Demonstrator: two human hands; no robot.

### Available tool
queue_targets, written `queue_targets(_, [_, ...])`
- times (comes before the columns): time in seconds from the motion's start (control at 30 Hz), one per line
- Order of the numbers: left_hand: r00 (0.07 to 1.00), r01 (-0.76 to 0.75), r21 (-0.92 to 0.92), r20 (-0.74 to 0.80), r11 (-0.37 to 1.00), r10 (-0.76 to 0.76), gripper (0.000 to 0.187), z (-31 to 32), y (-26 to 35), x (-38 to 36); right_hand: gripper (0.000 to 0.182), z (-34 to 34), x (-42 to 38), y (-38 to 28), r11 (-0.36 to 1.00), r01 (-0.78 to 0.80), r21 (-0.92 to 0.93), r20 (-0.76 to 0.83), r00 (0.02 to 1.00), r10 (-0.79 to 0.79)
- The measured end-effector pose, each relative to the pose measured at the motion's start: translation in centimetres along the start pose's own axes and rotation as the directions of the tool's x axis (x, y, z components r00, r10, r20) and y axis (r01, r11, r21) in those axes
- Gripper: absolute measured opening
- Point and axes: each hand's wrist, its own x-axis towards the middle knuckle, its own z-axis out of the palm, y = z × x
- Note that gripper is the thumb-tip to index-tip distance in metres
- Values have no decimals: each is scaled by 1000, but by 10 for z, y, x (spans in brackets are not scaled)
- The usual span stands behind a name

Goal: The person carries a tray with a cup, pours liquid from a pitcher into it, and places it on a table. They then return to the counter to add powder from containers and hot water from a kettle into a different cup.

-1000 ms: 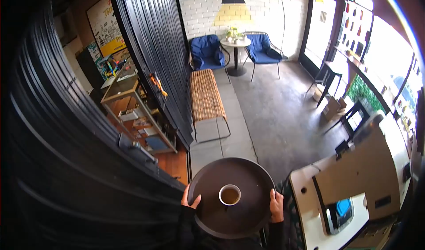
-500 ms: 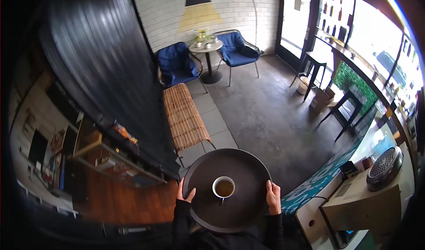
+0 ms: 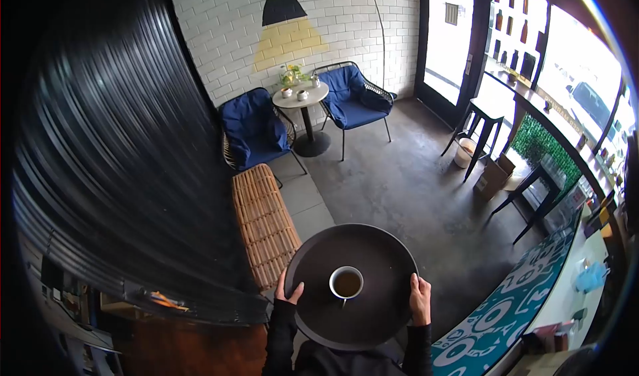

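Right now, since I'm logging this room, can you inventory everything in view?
tray: 1, dark brown, lower middle
cup: 1, white, on the tray
woven bench: 1, tan, left of centre
brick wall: 1, white, back
lamp: 1, black, at the brick wall
round table: 1, pale-topped, near the lamp
plant: 1, green, on the round table
small vessels: several, white, round table
armchairs: 2, blue, beside the round table
door: 1, dark-framed, upper right
stools: 2, black, right
bucket: 1, whitish, by a stool
cardboard box: 1, brown, between the stools
counter: 1, teal front, lower right
corrugated panel: 1, black, left
left hand: 1, black-sleeved, at tray's left rim
right hand: 1, black-sleeved, opposite rim
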Motion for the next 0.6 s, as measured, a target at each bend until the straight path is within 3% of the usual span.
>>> queue_targets(0.17, [999, -21, -118, 45, 993, 26, 66, 32, -21, 82, 43, 21, 84, 2, 1000, 4, -24, 1, 1000, -4])
queue_targets(0.27, [997, -64, 3, 43, 998, 64, 65, 50, -36, 137, 42, 39, 132, 3, 1000, 5, -11, -11, 1000, -5])
queue_targets(0.37, [996, 9, -62, 88, 998, -4, 65, 74, -59, 191, 43, 50, 177, -2, 999, 24, -27, -41, 999, -25])
queue_targets(0.5, [989, 116, -26, 91, 993, -113, 76, 107, -37, 265, 43, 71, 243, 5, 999, -39, -4, -91, 995, 39])
queue_targets(0.53, [995, 62, -5, 82, 998, -61, 61, 113, -46, 288, 43, 78, 261, 1, 1000, -17, 4, -94, 995, 17])
queue_targets(0.6, [986, 142, -55, 96, 988, -136, 57, 127, -51, 325, 43, 89, 295, -4, 1000, -13, -4, -115, 993, 12])
